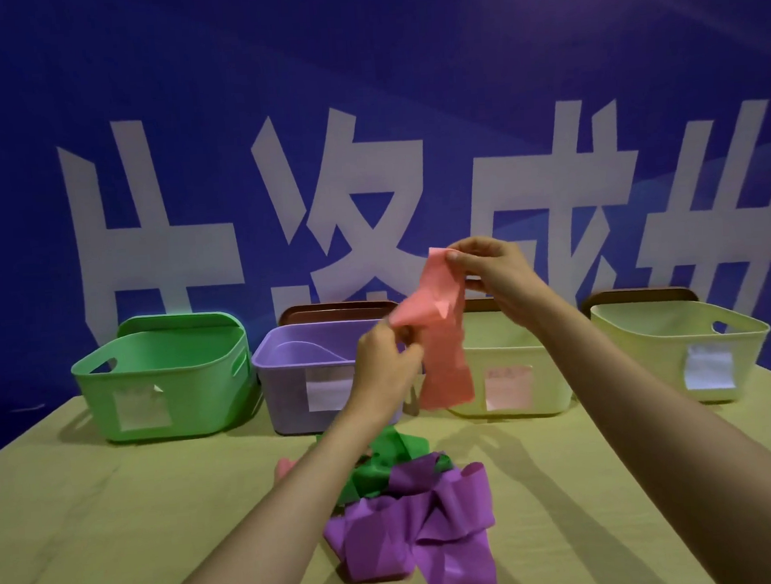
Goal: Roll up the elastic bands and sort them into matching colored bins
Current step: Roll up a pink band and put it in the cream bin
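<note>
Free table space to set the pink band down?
Bare table left of the left forearm, before the green bin; also right of the purple band, before the far-right cream bin. Crowded centre: purple band heaped with green band.

Beside the green plastic bin [163, 377]: a lilac plastic bin [289, 379], then two pale-yellow plastic bins [510, 374] [676, 346]; pink [440, 333], green [385, 463], purple elastic bands [425, 528].
</note>
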`<state>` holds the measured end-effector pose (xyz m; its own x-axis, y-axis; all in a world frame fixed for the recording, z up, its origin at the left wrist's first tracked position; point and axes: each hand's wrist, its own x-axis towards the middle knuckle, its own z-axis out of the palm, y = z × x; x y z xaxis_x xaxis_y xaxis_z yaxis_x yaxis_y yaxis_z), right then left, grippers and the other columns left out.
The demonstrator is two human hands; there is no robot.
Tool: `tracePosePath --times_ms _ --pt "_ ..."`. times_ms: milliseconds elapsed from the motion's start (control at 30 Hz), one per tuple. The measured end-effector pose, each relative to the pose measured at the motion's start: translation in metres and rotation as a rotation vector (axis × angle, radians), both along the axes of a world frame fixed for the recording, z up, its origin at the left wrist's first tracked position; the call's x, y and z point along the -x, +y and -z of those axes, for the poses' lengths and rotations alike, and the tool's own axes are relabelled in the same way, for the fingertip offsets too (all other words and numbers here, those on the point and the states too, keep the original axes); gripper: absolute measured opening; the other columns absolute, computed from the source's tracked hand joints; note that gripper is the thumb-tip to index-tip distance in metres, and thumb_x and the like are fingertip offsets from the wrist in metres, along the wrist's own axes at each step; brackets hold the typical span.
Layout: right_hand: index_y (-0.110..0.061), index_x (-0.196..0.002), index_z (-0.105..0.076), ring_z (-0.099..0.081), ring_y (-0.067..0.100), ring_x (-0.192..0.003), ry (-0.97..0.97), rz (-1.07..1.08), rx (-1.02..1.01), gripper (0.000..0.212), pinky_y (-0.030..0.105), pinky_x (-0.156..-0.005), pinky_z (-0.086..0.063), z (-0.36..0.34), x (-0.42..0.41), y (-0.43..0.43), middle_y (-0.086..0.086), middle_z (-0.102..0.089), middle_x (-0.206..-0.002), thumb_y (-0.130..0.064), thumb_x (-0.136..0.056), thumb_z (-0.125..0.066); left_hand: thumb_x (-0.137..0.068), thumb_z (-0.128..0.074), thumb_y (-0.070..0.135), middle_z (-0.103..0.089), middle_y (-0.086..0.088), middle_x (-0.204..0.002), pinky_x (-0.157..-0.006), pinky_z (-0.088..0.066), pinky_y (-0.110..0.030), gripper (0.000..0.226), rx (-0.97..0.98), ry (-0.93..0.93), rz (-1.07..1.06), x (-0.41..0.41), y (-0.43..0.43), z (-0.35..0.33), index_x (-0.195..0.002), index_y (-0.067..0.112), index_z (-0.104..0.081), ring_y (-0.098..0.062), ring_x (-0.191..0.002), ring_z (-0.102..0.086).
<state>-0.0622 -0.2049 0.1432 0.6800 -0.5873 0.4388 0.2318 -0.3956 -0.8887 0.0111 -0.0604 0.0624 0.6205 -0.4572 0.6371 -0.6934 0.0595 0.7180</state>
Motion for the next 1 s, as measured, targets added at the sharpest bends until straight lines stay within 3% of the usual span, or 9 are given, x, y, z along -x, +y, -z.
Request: tracePosePath --times_ms 200,300,433,500,633,700,800,900,1000 --pt "-0.011 -0.096 -0.064 -0.058 0.018 -0.087 0.035 0.021 0.0 0.01 0.029 -0.071 -0.051 0.006 -0.001 -0.003 0.003 -0.062 -0.091 -0.017 -0.095 -0.057 -0.089 -0.052 0.028 -0.061 -0.006 -0.098 -0.066 -0.046 -0.018 0.026 0.096 -0.54 0.007 -0.005 0.009 -0.007 -0.101 0.005 -0.053 -0.014 -0.087 -0.055" --pt "-0.013 -0.092 -0.063 -0.057 0.019 -0.084 0.008 0.011 -0.061 0.01 0.03 -0.075 -0.052 0.007 0.002 -0.007 0.004 -0.059 -0.087 -0.016 -0.097 -0.054 -0.091 -0.054 0.017 -0.062 0.006 -0.072 -0.056 -0.045 -0.026 0.005 -0.065 -0.21 0.204 -0.007 0.015 -0.006 -0.087 0.019 -0.051 -0.004 -0.063 -0.057" --pt "-0.011 -0.1 -0.061 -0.057 0.02 -0.088 -0.046 0.092 -0.104 0.011 0.027 -0.071 -0.052 0.007 0.003 -0.013 0.006 -0.058 -0.096 -0.018 -0.098 -0.052 -0.093 -0.052 0.011 -0.059 0.013 -0.071 -0.055 -0.037 -0.01 0.016 -0.372 -0.168 0.236 -0.019 0.024 0.016 -0.091 0.026 -0.056 0.005 -0.061 -0.052" --pt "-0.01 -0.104 -0.059 -0.056 0.019 -0.09 -0.112 0.197 -0.14 0.012 0.027 -0.069 -0.053 0.003 0.002 -0.018 0.005 -0.057 -0.097 -0.017 -0.098 -0.052 -0.095 -0.049 0.008 -0.059 0.011 -0.081 -0.058 -0.037 -0.008 0.015 -0.3 -0.247 0.109 -0.022 0.026 0.026 -0.1 0.019 -0.058 0.002 -0.069 -0.052" --pt "-0.012 -0.107 -0.058 -0.059 0.023 -0.101 -0.121 0.337 -0.211 0.014 0.037 -0.082 -0.057 0.002 0.004 -0.029 0.008 -0.059 -0.109 -0.021 -0.098 -0.052 -0.093 -0.055 0.021 -0.058 0.005 -0.08 -0.067 -0.044 -0.021 0.008 0.013 0.11 0.114 -0.032 0.035 0.037 -0.086 0.018 -0.057 -0.012 -0.076 -0.054" --pt "-0.011 -0.108 -0.058 -0.059 0.022 -0.1 -0.101 0.32 -0.212 0.014 0.032 -0.076 -0.056 0.003 0.007 -0.03 0.008 -0.059 -0.109 -0.02 -0.098 -0.052 -0.084 -0.061 0.032 -0.052 0.006 -0.082 -0.078 -0.044 -0.032 0.016 -0.315 -0.028 0.187 -0.042 0.037 0.053 -0.077 0.017 -0.062 -0.016 -0.085 -0.05" --pt "-0.009 -0.106 -0.059 -0.059 0.021 -0.095 -0.017 0.123 -0.12 0.014 0.026 -0.068 -0.052 0.003 0.013 -0.018 0.007 -0.058 -0.103 -0.017 -0.099 -0.05 -0.083 -0.071 0.028 -0.044 0.004 -0.108 -0.102 -0.037 -0.032 0.032 -0.715 -0.159 0.195 -0.049 0.034 0.074 -0.108 0.01 -0.065 -0.016 -0.113 -0.043" --pt "-0.012 -0.101 -0.06 -0.06 0.021 -0.096 0.049 -0.049 -0.037 0.01 0.03 -0.074 -0.055 0.001 0.017 -0.004 0.007 -0.059 -0.103 -0.018 -0.097 -0.053 -0.076 -0.078 0.038 -0.033 0.006 -0.13 -0.101 -0.039 -0.03 0.076 -0.535 0.082 0.219 -0.038 0.028 0.061 -0.138 0.019 -0.037 -0.012 -0.124 -0.039" --pt "-0.013 -0.102 -0.064 -0.061 0.019 -0.102 0.112 -0.14 0.078 0.011 0.034 -0.086 -0.054 -0.004 0.023 0.003 0.008 -0.063 -0.111 -0.017 -0.093 -0.058 -0.07 -0.076 0.047 -0.04 0.005 -0.136 -0.1 -0.042 -0.033 0.086 -0.216 0.276 0.196 -0.025 0.013 0.024 -0.14 0.023 -0.033 -0.013 -0.123 -0.043"
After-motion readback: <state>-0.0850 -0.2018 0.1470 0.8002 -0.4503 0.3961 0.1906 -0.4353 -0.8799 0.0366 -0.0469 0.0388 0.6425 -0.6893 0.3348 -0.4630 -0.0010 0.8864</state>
